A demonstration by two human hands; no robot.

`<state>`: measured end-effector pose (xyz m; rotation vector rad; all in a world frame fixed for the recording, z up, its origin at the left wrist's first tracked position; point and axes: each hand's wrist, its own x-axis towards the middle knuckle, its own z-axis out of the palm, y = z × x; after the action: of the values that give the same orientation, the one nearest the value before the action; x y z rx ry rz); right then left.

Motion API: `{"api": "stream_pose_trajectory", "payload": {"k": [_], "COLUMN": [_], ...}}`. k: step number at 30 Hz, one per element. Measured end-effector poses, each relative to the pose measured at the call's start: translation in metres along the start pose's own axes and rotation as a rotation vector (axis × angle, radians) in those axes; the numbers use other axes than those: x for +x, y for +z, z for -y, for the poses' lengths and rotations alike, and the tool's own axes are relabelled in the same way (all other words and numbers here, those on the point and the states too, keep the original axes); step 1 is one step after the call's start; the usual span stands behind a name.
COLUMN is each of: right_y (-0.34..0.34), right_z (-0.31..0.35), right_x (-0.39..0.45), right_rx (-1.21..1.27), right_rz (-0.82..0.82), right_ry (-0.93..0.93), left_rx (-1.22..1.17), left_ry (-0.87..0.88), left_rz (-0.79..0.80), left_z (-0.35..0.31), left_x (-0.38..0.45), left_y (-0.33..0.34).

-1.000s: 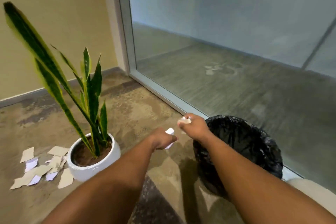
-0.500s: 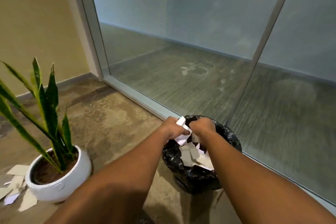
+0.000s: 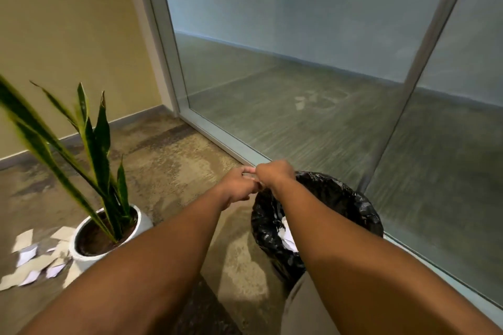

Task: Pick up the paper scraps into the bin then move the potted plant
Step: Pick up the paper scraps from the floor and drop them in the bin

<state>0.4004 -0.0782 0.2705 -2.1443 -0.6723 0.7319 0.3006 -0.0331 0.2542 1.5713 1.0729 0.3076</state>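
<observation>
At the far left, a scatter of white and pale lilac torn paper scraps [image 3: 32, 261] lies on the mottled brown carpet floor [image 3: 168, 160], touching the left side of a round white ceramic pot [image 3: 141, 221]. The pot stands upright and holds dark soil and a snake plant with long green, yellow-edged leaves [image 3: 100, 141] that lean up and to the left.

To the right of the pot, both bare forearms reach forward from the near edge. The left hand [image 3: 236, 185] has its fingers curled in, and the right hand [image 3: 275, 174] is just beside it, touching it, also with fingers curled. No paper shows in either hand, though whether some small piece is pinched between them I cannot tell. The hands sit above the left rim of a round bin lined with a crinkled black plastic bag [image 3: 340, 198], which stands on the carpet near the foot of a frosted glass wall [image 3: 299, 35] with a pale metal frame. Inside the bin, partly hidden by the right forearm, some white paper pieces [image 3: 287, 235] lie against the liner.
</observation>
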Motion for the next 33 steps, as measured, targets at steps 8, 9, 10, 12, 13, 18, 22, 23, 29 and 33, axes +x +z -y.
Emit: {"api": "stream_pose_trajectory", "payload": {"k": [8,9,10,12,13,18,22,23,29,33], "right_y": [0.057,0.064,0.073,0.092,0.102,0.171,0.241,0.259,0.357,0.416], "right_z": [0.020,0.023,0.027,0.035,0.039,0.063,0.084,0.090,0.114,0.119], "right_x": [-0.031,-0.037,-0.043,-0.057,-0.064,-0.097,-0.127,-0.136,-0.173,-0.183], "right_rx": [-0.133,-0.158,-0.185,-0.235,-0.254,-0.237,-0.102,-0.090,-0.083,-0.233], "right_rz": [0.486,0.518,0.551,0.633,0.678,0.873,0.857,0.848,0.807,0.768], "right_ry": [-0.136,-0.165,-0.188,-0.203,-0.200,-0.178,-0.209,-0.225,-0.283,-0.393], "left_rx": [0.211,0.218,0.235,0.304,0.345,0.422,0.436,0.468,0.573,0.681], "left_ry": [-0.148,-0.147,-0.149,-0.162,-0.184,-0.369,-0.409,-0.404,-0.344,-0.288], "left_rz": [0.003,0.009,0.015,0.043,0.080,0.308,0.196,0.183,0.006,-0.214], "left_z": [0.043,0.049,0.055,0.068,0.073,0.107,0.138,0.145,0.206,0.258], "left_x": [-0.019,-0.024,-0.029,-0.039,-0.045,-0.077,-0.103,-0.109,-0.130,-0.134], "left_y": [-0.081,-0.089,-0.098,-0.120,-0.131,-0.206,-0.274,-0.291,-0.375,-0.420]}}
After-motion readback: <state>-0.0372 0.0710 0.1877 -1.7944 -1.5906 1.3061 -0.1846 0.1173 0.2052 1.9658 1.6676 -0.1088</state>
